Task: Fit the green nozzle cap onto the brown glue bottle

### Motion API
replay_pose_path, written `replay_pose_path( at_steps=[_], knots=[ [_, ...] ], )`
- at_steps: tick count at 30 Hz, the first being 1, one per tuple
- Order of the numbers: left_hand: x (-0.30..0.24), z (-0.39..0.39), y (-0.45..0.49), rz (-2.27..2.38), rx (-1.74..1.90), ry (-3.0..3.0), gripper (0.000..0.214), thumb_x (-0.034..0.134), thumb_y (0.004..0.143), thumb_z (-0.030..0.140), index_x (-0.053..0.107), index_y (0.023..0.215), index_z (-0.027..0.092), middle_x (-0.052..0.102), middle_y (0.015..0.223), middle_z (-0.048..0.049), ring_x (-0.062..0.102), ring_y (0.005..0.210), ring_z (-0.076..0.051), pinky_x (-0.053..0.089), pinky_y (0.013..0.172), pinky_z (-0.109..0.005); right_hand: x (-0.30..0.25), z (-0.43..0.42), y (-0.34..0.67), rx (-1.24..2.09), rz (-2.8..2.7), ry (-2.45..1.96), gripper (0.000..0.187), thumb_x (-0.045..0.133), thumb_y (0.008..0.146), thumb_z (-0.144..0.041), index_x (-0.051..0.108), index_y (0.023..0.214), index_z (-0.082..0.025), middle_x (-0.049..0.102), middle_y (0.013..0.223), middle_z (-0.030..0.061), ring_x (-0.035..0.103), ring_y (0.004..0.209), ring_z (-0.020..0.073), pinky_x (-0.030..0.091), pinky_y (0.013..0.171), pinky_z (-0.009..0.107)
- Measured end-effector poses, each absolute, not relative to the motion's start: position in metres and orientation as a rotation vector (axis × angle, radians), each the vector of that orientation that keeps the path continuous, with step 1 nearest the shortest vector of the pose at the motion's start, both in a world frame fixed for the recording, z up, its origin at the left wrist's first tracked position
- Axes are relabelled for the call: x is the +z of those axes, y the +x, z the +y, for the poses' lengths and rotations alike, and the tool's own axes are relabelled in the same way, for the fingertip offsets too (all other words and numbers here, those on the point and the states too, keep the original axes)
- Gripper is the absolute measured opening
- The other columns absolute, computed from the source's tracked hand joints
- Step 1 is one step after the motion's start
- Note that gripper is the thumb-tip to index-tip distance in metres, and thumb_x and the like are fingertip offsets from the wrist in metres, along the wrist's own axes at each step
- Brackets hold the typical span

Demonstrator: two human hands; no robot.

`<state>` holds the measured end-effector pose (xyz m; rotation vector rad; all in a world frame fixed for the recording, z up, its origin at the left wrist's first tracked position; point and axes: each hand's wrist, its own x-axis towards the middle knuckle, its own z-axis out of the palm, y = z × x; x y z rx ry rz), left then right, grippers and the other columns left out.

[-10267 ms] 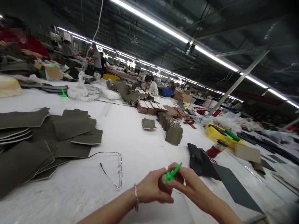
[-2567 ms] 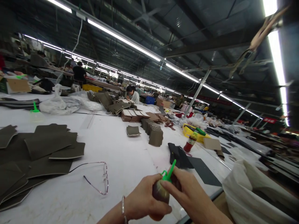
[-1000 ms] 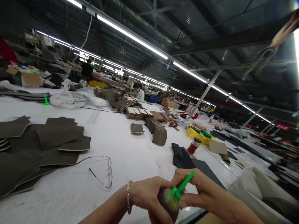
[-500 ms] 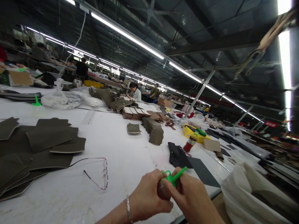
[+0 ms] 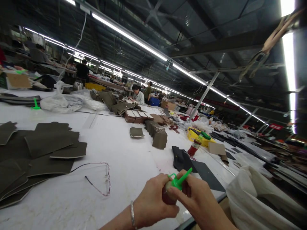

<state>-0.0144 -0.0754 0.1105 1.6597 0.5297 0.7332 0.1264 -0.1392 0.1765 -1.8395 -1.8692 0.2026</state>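
Near the table's front edge, my left hand (image 5: 153,198) is wrapped round the body of a small squeeze bottle (image 5: 169,194). The bottle has a green nozzle cap (image 5: 178,182) with a long spout pointing up and to the right. My right hand (image 5: 200,198) is closed on the bottle's neck, thumb and fingers at the base of the cap. Much of the bottle is hidden by my fingers. To the left of my hands lies a pair of eyeglasses (image 5: 107,180) with its arms unfolded. A pile of dark olive cut pieces (image 5: 50,143) spreads further left.
A fanned stack of olive pieces (image 5: 159,139) stands mid-table, beside a smaller stack (image 5: 137,132). Beyond my right hand are dark sheets (image 5: 206,174), a bottle of red liquid (image 5: 194,147) and a pale cloth bag (image 5: 254,198). A co-worker (image 5: 138,95) sits across the table.
Both hands stay on the bottle, and its green spout has tilted slightly more upright. In the background, a standing person has shifted to the left, closer to the seated co-worker.
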Motion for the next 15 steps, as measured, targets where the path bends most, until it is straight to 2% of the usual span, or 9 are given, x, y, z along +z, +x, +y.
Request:
replay_pose_path(
  at_steps=[4,7,10,12,15],
  knots=[
    [0.113,-0.078,-0.016,0.487,0.724,1.647,0.034,0.072,0.055,0.016,0.06,0.087,0.016,0.054,0.074,0.0038,0.043,0.061,-0.01,0.032,0.051,-0.02,0.181,-0.141,0.128,0.377,-1.909,-1.741,0.031,0.056,0.088,-0.045,0.057,0.071,-0.019,0.054,0.062,0.0003,0.045,0.057,0.0164,0.031,0.052,0.028],
    [0.114,-0.077,-0.019,0.307,0.592,1.493,0.039,0.07,0.058,0.016,0.059,0.096,0.017,0.052,0.068,0.0058,0.045,0.055,-0.009,0.033,0.048,-0.02,0.189,-0.142,0.136,0.668,-1.872,-1.578,0.028,0.062,0.087,-0.045,0.065,0.079,-0.018,0.059,0.073,0.0015,0.05,0.068,0.0181,0.038,0.062,0.028],
    [0.117,-0.073,-0.023,0.213,0.515,1.426,0.04,0.074,0.058,0.018,0.06,0.095,0.016,0.05,0.066,0.0063,0.044,0.054,-0.008,0.032,0.047,-0.019,0.191,-0.139,0.147,0.976,-1.708,-1.412,0.026,0.072,0.083,-0.044,0.069,0.089,-0.019,0.063,0.083,0.0033,0.055,0.079,0.0203,0.041,0.072,0.03],
    [0.119,-0.071,-0.025,0.222,0.525,1.44,0.042,0.078,0.056,0.019,0.062,0.094,0.015,0.051,0.067,0.0059,0.042,0.056,-0.007,0.032,0.047,-0.018,0.189,-0.135,0.152,1.064,-1.595,-1.355,0.03,0.073,0.081,-0.047,0.069,0.092,-0.019,0.062,0.081,0.0034,0.053,0.075,0.0187,0.041,0.067,0.029],
    [0.119,-0.067,-0.026,0.282,0.531,1.427,0.043,0.08,0.055,0.019,0.061,0.094,0.015,0.052,0.067,0.0059,0.042,0.055,-0.007,0.033,0.046,-0.017,0.183,-0.13,0.155,1.036,-1.495,-1.303,0.039,0.073,0.078,-0.056,0.069,0.091,-0.019,0.057,0.073,0.0017,0.044,0.063,0.0147,0.035,0.058,0.026]
  ],
)
